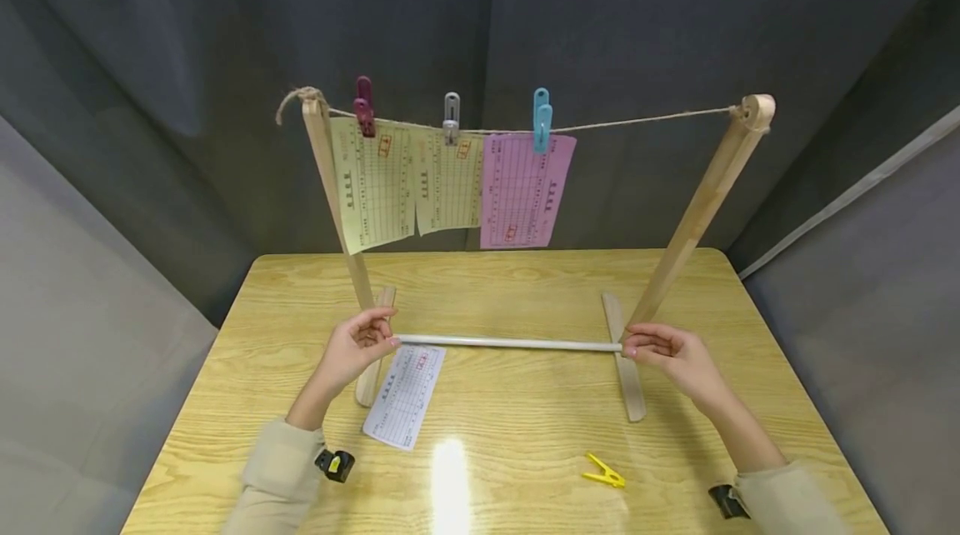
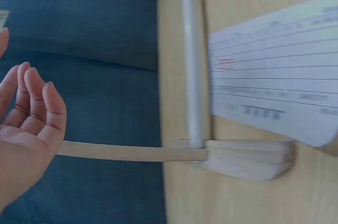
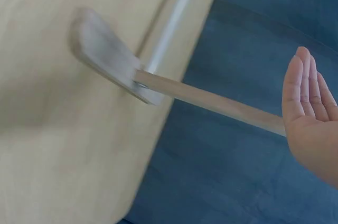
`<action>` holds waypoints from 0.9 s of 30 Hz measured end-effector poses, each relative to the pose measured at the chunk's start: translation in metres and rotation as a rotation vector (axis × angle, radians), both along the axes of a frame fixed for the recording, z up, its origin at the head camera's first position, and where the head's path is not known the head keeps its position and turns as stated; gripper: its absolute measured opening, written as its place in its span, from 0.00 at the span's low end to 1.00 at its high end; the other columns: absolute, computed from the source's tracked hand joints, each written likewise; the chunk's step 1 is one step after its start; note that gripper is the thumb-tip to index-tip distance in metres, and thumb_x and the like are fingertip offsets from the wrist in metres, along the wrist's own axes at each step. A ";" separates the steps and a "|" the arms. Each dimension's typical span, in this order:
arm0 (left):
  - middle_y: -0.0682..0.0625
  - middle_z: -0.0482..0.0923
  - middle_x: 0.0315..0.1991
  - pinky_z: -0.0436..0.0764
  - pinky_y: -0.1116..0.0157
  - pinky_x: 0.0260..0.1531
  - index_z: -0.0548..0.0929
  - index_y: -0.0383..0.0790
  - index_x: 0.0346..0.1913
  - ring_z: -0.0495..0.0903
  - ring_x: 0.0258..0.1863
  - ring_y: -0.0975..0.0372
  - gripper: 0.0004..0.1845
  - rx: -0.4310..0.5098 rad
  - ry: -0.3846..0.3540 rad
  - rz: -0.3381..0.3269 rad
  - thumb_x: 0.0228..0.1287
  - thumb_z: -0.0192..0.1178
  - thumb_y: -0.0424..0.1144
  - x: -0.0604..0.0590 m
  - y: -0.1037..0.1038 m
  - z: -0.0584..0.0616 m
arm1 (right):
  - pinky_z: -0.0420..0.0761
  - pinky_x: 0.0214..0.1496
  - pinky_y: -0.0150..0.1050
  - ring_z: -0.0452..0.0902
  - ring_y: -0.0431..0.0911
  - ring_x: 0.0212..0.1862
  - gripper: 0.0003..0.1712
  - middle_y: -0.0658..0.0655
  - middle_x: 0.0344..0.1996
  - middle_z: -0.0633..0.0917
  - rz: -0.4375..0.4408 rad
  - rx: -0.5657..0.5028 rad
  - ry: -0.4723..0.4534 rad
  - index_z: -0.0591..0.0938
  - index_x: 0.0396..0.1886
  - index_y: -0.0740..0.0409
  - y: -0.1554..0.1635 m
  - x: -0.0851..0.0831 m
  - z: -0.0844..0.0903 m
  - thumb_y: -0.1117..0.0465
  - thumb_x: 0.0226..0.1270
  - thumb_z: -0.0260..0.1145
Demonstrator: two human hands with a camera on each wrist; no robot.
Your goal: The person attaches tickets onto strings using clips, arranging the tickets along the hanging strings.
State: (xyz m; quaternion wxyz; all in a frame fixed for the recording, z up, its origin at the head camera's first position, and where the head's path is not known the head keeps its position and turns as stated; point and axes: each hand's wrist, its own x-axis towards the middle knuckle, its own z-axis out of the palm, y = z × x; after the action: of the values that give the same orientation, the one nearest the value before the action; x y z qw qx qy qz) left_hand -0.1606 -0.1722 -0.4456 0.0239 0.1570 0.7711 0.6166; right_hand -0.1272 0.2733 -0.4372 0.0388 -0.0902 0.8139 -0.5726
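Observation:
My left hand [image 1: 360, 343] is held up near the left end of a white rod [image 1: 510, 342], thumb and forefinger apart. In the left wrist view its fingers [image 2: 37, 97] are loosely bent and hold nothing, away from the rod. My right hand [image 1: 671, 352] appears over the rod's right end in the head view. The right wrist view shows its fingers [image 3: 303, 86] nearly straight, apart from the rod and post. A string [image 1: 637, 122] runs between two wooden posts. Two yellow slips [image 1: 375, 185] and a pink slip [image 1: 525, 189] hang from it by clothespins.
A white slip [image 1: 405, 397] lies on the table [image 1: 510, 427] by the left foot of the stand. One yellow clothespin [image 1: 603, 471] lies near the front right. The clothespins on the string are maroon [image 1: 363, 107], grey [image 1: 451, 118] and blue [image 1: 542, 120]. Dark curtains hang behind.

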 end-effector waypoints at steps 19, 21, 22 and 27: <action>0.33 0.68 0.42 0.75 0.73 0.31 0.64 0.21 0.59 0.74 0.32 0.59 0.31 -0.011 -0.165 -0.024 0.49 0.61 0.19 0.007 0.003 -0.037 | 0.77 0.33 0.31 0.75 0.39 0.33 0.24 0.53 0.34 0.78 0.032 0.017 0.051 0.73 0.50 0.75 -0.001 0.028 -0.076 0.71 0.53 0.67; 0.31 0.67 0.45 0.75 0.74 0.30 0.63 0.22 0.60 0.74 0.32 0.60 0.32 -0.006 -0.181 -0.026 0.49 0.61 0.20 0.007 0.002 -0.040 | 0.77 0.33 0.31 0.75 0.41 0.33 0.24 0.55 0.33 0.78 0.031 0.029 0.060 0.74 0.50 0.75 -0.003 0.031 -0.082 0.70 0.53 0.67; 0.30 0.66 0.46 0.75 0.74 0.29 0.63 0.22 0.60 0.74 0.30 0.61 0.32 -0.006 -0.188 -0.027 0.50 0.61 0.20 0.007 0.002 -0.042 | 0.76 0.32 0.31 0.74 0.42 0.33 0.24 0.55 0.33 0.78 0.025 0.034 0.059 0.74 0.49 0.74 -0.004 0.033 -0.084 0.70 0.52 0.68; 0.28 0.64 0.54 0.69 0.75 0.16 0.60 0.23 0.62 0.69 0.17 0.67 0.33 0.005 -0.236 -0.052 0.53 0.61 0.22 0.006 -0.002 -0.055 | 0.74 0.33 0.31 0.71 0.45 0.35 0.25 0.59 0.34 0.76 0.039 0.063 0.058 0.75 0.50 0.72 -0.006 0.042 -0.094 0.67 0.52 0.69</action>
State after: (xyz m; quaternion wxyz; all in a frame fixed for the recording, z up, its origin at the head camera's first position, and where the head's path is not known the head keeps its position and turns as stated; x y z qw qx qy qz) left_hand -0.1547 -0.1744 -0.5002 0.1300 0.1032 0.7571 0.6319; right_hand -0.0854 0.2675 -0.5313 0.0288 -0.1213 0.8304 -0.5431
